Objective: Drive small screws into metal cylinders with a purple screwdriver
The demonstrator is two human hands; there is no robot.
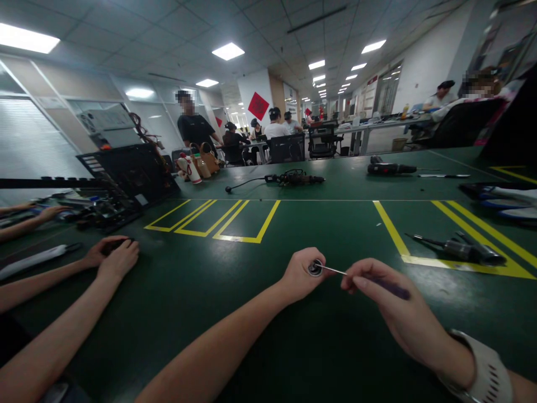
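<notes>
My left hand [298, 279] is wrapped round a small cylindrical part [315, 267], its round open end with a metallic rim facing me. The rest of the part is hidden inside my fist. Between the thumb and fingers of my right hand [390, 305] is a screwdriver [393, 288] with a dark handle and a thin metal shaft. The shaft points left, and its far end meets the open end of the part; whether it touches anything inside I cannot tell. On the table to the right lies a metal tool assembly [470, 249] with a thin shaft.
Yellow tape outlines [240, 239] mark the green table [201, 313]. A black power tool [390, 166] and a cabled device [296, 178] lie farther back. At left, a co-worker's hands [119, 257] hold a dark object beside a black open case [130, 179]. Other people sit behind.
</notes>
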